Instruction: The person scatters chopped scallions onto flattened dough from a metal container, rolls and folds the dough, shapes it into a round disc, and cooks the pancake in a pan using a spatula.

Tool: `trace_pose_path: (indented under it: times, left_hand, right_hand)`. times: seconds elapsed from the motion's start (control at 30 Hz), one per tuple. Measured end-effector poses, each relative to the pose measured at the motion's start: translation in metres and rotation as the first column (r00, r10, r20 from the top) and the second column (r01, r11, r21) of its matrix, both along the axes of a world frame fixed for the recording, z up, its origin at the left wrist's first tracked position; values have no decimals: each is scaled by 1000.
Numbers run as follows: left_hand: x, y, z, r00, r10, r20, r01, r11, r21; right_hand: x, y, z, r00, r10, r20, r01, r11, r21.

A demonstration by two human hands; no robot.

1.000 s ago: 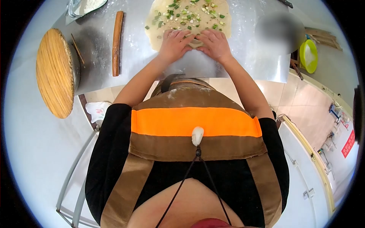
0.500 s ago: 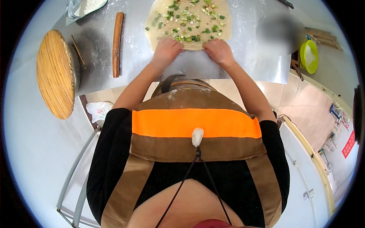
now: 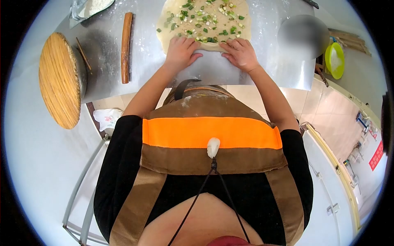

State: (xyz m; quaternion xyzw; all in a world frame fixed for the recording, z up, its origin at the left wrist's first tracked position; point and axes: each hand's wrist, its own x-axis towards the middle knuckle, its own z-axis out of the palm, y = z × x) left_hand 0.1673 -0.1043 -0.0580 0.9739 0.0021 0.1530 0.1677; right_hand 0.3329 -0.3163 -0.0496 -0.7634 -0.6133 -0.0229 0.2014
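Observation:
A flat sheet of dough (image 3: 165, 39) lies on the metal worktop, scattered with chopped green onion (image 3: 223, 33). Its near edge is turned over into a narrow fold between my hands. On the left end of that fold rest the fingers of my left hand (image 3: 181, 54), with the thumb stretched out away from them on the near side. My right hand (image 3: 242, 55) mirrors it on the right end, fingertips on the dough and thumb apart below the fold. The undersides of the fingertips are hidden.
Left of the dough, a wooden rolling pin (image 3: 127, 49) lies lengthwise. Beyond it are a round wooden lid (image 3: 59, 80), a thin stick (image 3: 83, 54) and a container of flour (image 3: 92, 8). On the right stand a blurred round object (image 3: 303, 37) and a green bowl (image 3: 335, 60).
My fingers have pushed forward onto the folded edge. Both thumbs have come away from the dough and now stick out on the near side. The fold looks slightly thicker.

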Motion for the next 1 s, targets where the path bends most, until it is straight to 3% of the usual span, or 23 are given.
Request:
trace_pose_path:
  times: [0.07, 0.2, 0.3, 0.37, 0.4, 0.47, 0.57, 0.7, 0.8, 0.87, 1.0]
  left_hand:
    - [3, 1, -6, 1000, 9, 5, -9, 999, 46]
    - [9, 4, -10, 999, -26, 35, 22, 995, 92]
    - [12, 4, -8, 1000, 16, -22, -15, 998, 65]
    - [12, 2, -10, 987, 150, 48, -148, 988, -46]
    - [13, 2, -12, 988, 149, 48, -147, 988, -46]
    - [15, 0, -17, 993, -80, 82, 72, 993, 90]
    - [18, -5, -9, 996, -74, 54, 70, 994, 85]
    - [20, -4, -5, 996, -78, 48, 76, 997, 29]
    - [28, 0, -8, 998, -57, -39, 61, 992, 111]
    - [31, 3, -8, 998, -16, -65, 17, 1000, 22]
    - [38, 1, -7, 990, 140, 26, -136, 985, -107]
  right_hand:
    - [5, -2, -2, 998, 52, 19, -50, 995, -87]
    - [10, 0, -10, 995, 78, 67, -75, 996, -50]
    - [7, 1, -12, 995, -77, -63, 73, 995, -65]
    - [5, 3, -8, 992, -125, -37, 128, 986, 106]
    - [6, 3, -11, 991, -126, -36, 129, 986, 106]
    - [5, 0, -20, 997, -45, -64, 48, 997, 59]
    - [2, 0, -7, 998, -48, -35, 48, 999, -22]
    - [6, 1, -1, 998, -46, -31, 46, 999, 2]
    - [13, 2, -9, 999, -2, -39, 3, 999, 39]
    - [13, 4, -12, 979, -124, -161, 125, 992, 0]
    - [15, 2, -12, 962, -207, -176, 214, 977, 22]
